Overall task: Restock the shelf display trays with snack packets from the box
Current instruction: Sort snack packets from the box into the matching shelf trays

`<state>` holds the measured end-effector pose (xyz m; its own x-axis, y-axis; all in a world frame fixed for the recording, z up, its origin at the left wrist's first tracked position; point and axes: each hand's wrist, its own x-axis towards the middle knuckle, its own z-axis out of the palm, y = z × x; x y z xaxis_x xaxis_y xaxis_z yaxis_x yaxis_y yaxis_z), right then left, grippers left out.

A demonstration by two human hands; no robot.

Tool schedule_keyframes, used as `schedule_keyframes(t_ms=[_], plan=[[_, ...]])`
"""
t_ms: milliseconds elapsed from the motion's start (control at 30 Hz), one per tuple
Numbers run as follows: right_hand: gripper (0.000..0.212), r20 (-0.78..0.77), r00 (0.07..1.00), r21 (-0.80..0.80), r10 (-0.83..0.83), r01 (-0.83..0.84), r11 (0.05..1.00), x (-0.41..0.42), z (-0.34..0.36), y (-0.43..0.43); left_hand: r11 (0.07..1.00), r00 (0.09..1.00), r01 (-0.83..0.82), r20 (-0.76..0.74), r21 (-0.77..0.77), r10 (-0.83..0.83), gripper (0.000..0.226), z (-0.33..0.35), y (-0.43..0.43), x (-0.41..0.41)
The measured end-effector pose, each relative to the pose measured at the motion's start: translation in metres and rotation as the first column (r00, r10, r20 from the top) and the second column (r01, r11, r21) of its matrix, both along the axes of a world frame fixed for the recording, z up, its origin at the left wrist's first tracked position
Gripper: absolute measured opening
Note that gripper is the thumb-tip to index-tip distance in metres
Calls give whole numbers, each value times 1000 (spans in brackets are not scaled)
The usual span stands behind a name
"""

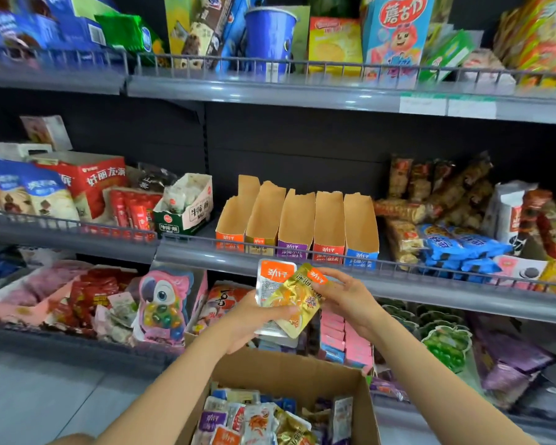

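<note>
Several cardboard display trays (297, 220) stand side by side on the middle shelf, their brown insides showing nothing in them. Below them, in front of the shelf rail, my left hand (257, 313) grips a small stack of snack packets, a white one (272, 281) behind and a gold one (294, 300) in front. My right hand (344, 293) pinches the gold packet's top right corner. An open cardboard box (289, 370) sits low in the middle, holding several mixed packets (264, 419).
A wire rail (302, 248) runs along the middle shelf's front edge before the trays. A green-and-white carton (183, 210) stands left of them, piled biscuit packs (430, 220) right. The lower shelf holds a pink parrot pack (164, 303) and pink boxes (344, 338).
</note>
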<state>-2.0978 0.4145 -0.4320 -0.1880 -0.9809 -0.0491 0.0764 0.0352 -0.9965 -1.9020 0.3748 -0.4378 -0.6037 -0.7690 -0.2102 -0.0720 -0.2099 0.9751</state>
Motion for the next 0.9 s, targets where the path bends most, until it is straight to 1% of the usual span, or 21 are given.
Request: schedule_keyframes(t_ms=[33,100,133,167,300,367,433,533,600,667,767,800,867,900], plan=[[39,45,999,3,-12,12,1000,-3,3,-4,1000,1000,8,1,-12,-8,87,5,-5,2],[38,102,995,-14,-7,8,1000,-9,10,-14,999,1000,11,-20,-40,-12,56,11,-15,4],[37,115,993,-22,9,-7,1000,-11,14,-20,999,999,11,-41,-49,-13,45,17,-19,4],[37,123,992,-28,24,-21,999,-12,19,-26,998,998,3,-58,-61,-6,40,22,-24,4],[33,177,982,-40,68,-62,997,-12,39,-51,993,995,-3,-98,-116,-8,43,40,-49,4],[38,212,973,-37,92,-86,996,-14,49,-64,989,995,-2,-96,-147,-12,42,45,-64,6],[38,206,974,-17,95,-93,996,-15,57,-78,985,994,-20,-110,-170,1,43,50,-80,8],[34,217,973,3,81,-84,996,-13,66,-102,981,984,-83,-169,-176,53,57,59,-102,7],[37,234,969,9,78,-82,997,-12,70,-119,977,977,-128,-189,-169,96,47,63,-117,6],[40,190,981,23,45,-50,998,-14,74,-134,973,979,-143,-168,-181,113,37,64,-134,6],[38,96,993,1,-75,75,997,-24,84,-156,956,978,-204,-80,-212,191,33,67,-169,12],[35,61,992,-31,-110,112,993,-28,90,-165,947,969,-246,-79,-206,235,35,70,-183,14],[27,-39,986,-126,-162,156,980,-32,104,-184,926,947,-322,-66,-200,315,48,73,-213,20],[24,-92,979,-172,-182,164,971,-32,112,-194,921,943,-329,-31,-208,330,54,73,-226,21]])
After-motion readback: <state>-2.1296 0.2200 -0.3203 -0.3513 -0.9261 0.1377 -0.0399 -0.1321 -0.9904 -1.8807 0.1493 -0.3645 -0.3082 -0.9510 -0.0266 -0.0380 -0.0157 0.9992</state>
